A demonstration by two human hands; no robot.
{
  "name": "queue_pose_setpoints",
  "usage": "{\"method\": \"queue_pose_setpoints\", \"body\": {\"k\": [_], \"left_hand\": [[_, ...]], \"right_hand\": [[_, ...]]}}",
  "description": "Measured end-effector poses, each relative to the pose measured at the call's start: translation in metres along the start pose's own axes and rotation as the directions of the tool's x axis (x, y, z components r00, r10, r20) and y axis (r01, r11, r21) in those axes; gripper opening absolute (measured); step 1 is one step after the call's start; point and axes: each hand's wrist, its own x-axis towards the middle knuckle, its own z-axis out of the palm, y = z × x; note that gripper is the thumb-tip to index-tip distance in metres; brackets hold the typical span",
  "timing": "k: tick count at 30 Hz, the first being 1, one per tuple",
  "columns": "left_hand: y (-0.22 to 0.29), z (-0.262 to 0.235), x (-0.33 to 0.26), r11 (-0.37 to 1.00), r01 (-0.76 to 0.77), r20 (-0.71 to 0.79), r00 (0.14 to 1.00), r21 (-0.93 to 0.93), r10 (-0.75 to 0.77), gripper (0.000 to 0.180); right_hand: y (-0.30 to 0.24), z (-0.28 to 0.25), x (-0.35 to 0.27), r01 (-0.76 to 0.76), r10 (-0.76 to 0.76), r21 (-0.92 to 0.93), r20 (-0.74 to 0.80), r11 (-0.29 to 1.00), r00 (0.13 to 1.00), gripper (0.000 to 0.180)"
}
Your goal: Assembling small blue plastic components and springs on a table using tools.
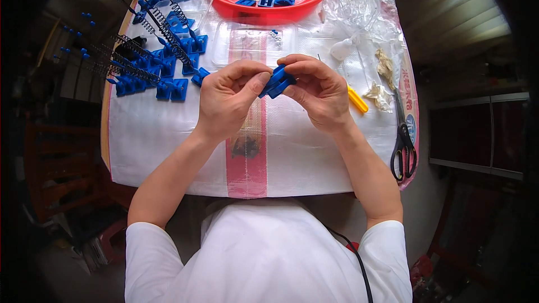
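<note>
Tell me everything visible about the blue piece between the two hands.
The blue piece is blocky and looks like hard plastic, with what seem to be raised parts and a gap between. It is held tilted above the white-covered table, pinched from both sides by the left grip and right grip, which hide part of its outline.

Bright over your table [314,163]; white cover pale, nearly washed out in patches. Above it, your left hand [224,101] and right hand [323,92] read clear, softly shaded. Pale glow on the curtain [471,17] beyond the table's far right corner. Glints on the plastic bag [351,0] just inside that corner. Left of the table, murk, detail lost. Fisheye bends the table's edges; black rim around.
</note>
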Motion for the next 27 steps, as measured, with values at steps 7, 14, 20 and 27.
{"method": "queue_pose_setpoints", "body": {"k": [7, 14, 20, 27], "left_hand": [[-0.013, 0.003, -0.011, 0.997, 0.051, 0.019, 0.999, -0.06, -0.05, 0.03], [-0.007, 0.012, -0.015, 0.995, 0.071, -0.055, 0.996, -0.072, -0.075, 0.03], [-0.022, -0.002, -0.009, 0.969, 0.178, -0.197, 0.958, -0.171, -0.211, 0.026], [-0.031, -0.02, -0.005, 0.857, 0.277, -0.084, 0.935, -0.435, -0.345, 0.028]], "right_hand": [[0.003, 0.005, -0.001, 0.045, -0.051, -0.194, -0.025, 0.98, 0.998, 0.032], [0.007, 0.009, -0.004, 0.046, -0.079, -0.361, -0.076, 0.931, 0.994, 0.023], [-0.022, 0.019, -0.001, 0.041, -0.164, -0.749, -0.091, 0.661, 0.982, 0.018], [-0.115, -0.022, -0.015, -0.302, 0.071, -0.951, -0.306, -0.072, 0.949, 0.018]]}}
